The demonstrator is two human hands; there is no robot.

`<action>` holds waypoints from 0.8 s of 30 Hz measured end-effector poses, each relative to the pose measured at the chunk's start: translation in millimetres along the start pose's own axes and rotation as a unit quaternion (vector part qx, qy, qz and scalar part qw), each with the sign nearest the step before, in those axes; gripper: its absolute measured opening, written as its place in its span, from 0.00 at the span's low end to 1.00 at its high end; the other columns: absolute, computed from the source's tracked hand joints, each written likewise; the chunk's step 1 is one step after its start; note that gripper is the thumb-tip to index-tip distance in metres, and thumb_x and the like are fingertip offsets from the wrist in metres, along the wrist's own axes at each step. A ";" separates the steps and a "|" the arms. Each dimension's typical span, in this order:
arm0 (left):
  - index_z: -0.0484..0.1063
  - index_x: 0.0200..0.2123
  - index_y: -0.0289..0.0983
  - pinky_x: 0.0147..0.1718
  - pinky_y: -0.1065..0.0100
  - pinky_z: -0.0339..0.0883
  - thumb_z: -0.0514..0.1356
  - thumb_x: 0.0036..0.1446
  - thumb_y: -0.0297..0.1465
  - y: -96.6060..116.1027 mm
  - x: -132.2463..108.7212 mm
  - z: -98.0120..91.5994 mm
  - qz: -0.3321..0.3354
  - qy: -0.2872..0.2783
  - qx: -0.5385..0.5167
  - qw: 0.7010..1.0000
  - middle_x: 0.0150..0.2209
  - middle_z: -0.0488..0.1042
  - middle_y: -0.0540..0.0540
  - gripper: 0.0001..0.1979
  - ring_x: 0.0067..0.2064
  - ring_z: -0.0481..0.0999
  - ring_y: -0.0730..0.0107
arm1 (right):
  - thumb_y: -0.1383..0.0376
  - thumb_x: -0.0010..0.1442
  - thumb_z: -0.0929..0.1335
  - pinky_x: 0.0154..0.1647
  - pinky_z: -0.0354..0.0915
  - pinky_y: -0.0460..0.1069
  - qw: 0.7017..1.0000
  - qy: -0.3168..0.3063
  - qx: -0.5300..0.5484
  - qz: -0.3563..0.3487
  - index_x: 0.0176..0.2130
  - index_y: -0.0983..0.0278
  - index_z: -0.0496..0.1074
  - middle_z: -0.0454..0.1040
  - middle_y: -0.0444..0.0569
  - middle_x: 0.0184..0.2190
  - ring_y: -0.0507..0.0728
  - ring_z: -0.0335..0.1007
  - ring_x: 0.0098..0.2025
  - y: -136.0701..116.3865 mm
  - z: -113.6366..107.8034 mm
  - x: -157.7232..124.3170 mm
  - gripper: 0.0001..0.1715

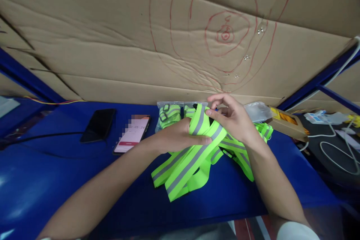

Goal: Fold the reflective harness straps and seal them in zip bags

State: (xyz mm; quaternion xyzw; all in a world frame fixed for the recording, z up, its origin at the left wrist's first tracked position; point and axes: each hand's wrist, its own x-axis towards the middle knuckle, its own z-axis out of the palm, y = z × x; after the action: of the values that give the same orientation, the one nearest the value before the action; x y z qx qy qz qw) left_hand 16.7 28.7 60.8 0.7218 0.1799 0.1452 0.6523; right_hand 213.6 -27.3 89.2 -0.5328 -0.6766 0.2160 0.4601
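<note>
Folded lengths of a neon-green reflective strap [191, 165] with a grey stripe hang from my left hand [182, 135], whose thumb lies across the front of the band. My right hand [232, 114] is at the upper end of the folds, with its thumb and fingers curled at the strap's edge; a dark piece shows beside it. Whether those fingertips grip the strap is hard to make out. More green reflective straps [239, 152] lie on the blue table under my right wrist. Behind my hands are clear plastic bags [170, 114] holding similar straps with black buckles.
Left of my hands lie a phone with a lit screen [133, 133] and a dark phone [98, 125] with a cable. A clear plastic bag [255, 111], a cardboard box [289, 122] and white cables [337, 153] are on the right. A cardboard panel [112, 45] with red rings stands behind.
</note>
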 end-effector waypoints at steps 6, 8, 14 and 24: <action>0.80 0.46 0.37 0.53 0.57 0.70 0.66 0.59 0.42 -5.5 3.9 0.7 -0.006 0.025 0.000 1.000 0.49 0.81 0.43 0.17 0.53 0.78 0.54 | 0.52 0.70 0.66 0.63 0.67 0.59 0.971 -0.096 -0.202 -0.089 0.63 0.57 0.70 0.72 0.53 0.60 0.63 0.71 0.60 -17.2 -1.9 -15.2 0.26; 0.80 0.44 0.37 0.52 0.58 0.70 0.68 0.56 0.40 -8.2 4.1 -0.1 -0.013 0.047 -0.024 0.999 0.46 0.81 0.45 0.15 0.51 0.78 0.55 | 0.50 0.70 0.65 0.66 0.65 0.63 0.958 -0.120 -0.245 -0.084 0.69 0.60 0.61 0.66 0.58 0.66 0.67 0.66 0.65 -20.4 1.6 -19.3 0.35; 0.76 0.27 0.36 0.45 0.61 0.72 0.72 0.50 0.38 -15.6 2.9 -2.3 -0.063 0.049 -0.061 0.995 0.31 0.78 0.48 0.12 0.42 0.78 0.59 | 0.49 0.70 0.65 0.65 0.66 0.63 0.950 -0.154 -0.253 -0.103 0.69 0.64 0.62 0.69 0.59 0.65 0.69 0.67 0.65 -7.4 10.1 -13.3 0.37; 0.77 0.27 0.35 0.31 0.70 0.68 0.78 0.39 0.30 -11.6 11.0 0.4 -0.120 0.069 -0.291 0.947 0.27 0.77 0.50 0.14 0.30 0.76 0.70 | 0.44 0.69 0.63 0.48 0.73 0.56 0.963 -0.110 -0.234 -0.071 0.56 0.60 0.76 0.82 0.54 0.48 0.66 0.81 0.48 2.5 9.4 -4.5 0.30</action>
State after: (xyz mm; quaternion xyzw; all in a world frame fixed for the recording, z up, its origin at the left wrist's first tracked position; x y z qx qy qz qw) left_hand 25.9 34.2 49.0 0.4621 0.2595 0.1610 0.8326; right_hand 207.0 -28.7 80.9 -0.5494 -0.7907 0.0761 0.2594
